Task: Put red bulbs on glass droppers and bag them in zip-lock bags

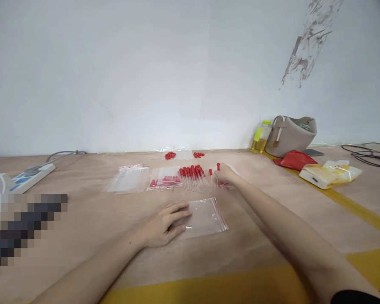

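Note:
My left hand (168, 223) lies with its fingers spread on the left part of a clear zip-lock bag (204, 217), which is flat on the table. Farther forward, my right hand (227, 174) is closed on a dropper with a red bulb (218, 166); the fingers hide much of it. Just left of it is another red-bulbed dropper (210, 172). Beside that, a row of droppers (193, 175) lies with red bulbs pointing away and thin clear tubes towards me. A plastic bag with red bulbs in it (166, 179) lies left of the row. Another plastic bag is partly covered by my right hand.
Zip-lock bags (129, 179) lie at left. Small red bulbs (170, 156) sit near the wall. At right are a bottle of yellow liquid (260, 137), a grey handbag (289, 137), a red packet (296, 160) and a yellow-white pouch (331, 174). A power strip (34, 177) is at far left.

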Demonstrator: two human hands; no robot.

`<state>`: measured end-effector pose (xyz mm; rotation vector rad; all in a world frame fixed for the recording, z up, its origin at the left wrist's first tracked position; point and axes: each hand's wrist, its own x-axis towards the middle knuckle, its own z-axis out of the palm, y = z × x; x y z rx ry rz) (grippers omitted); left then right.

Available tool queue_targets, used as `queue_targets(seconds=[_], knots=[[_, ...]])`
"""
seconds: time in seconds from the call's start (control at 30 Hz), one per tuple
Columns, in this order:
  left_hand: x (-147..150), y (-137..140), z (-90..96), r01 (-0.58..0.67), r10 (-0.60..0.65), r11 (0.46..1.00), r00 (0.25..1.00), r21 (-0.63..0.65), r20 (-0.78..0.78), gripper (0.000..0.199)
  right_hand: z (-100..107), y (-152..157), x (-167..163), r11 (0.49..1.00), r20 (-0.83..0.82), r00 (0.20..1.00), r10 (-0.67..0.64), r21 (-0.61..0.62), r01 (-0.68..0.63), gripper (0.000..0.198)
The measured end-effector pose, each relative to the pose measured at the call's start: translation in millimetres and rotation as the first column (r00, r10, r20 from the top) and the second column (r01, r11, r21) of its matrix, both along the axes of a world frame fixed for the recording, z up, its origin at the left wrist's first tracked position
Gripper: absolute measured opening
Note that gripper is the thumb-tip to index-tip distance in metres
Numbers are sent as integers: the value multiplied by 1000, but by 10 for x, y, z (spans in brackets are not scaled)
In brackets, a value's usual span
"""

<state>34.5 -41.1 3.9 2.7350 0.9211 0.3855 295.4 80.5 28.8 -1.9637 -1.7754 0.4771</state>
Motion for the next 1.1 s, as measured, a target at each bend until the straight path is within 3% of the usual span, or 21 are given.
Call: queue_targets(seconds=[0.07,0.1,0.2,0.3,0.5,0.73,1.0,1.1], knots=[[12,4,0,-2,2,1000,1000,-16,-9,40,-50,-220,113,1000,-101,995,3,24,-1,50],[25,4,3,-6,6,1000,1000,-19,-12,40,-98,-335,161,998,-287,957,35,59,-19,60],[69,1,18,-26,25,999,999,-32,-25,40,-291,-631,251,989,-655,751,81,147,21,69],[87,0,27,-31,30,999,999,-35,-32,40,-447,-780,260,975,-795,597,108,201,91,67],[80,7,15,-31,30,999,999,-44,-30,42,-523,-822,201,979,-864,491,114,183,93,64],[86,13,12,-21,20,999,1000,-25,-23,42,-517,-869,308,985,-863,490,126,167,41,62],[82,17,4,-22,22,999,1000,-24,-18,42,-465,-948,233,1000,-929,371,-3,-8,-12,19],[98,7,2,-35,35,999,999,-29,0,42,-430,-966,278,992,-934,357,-8,-53,-117,13]])
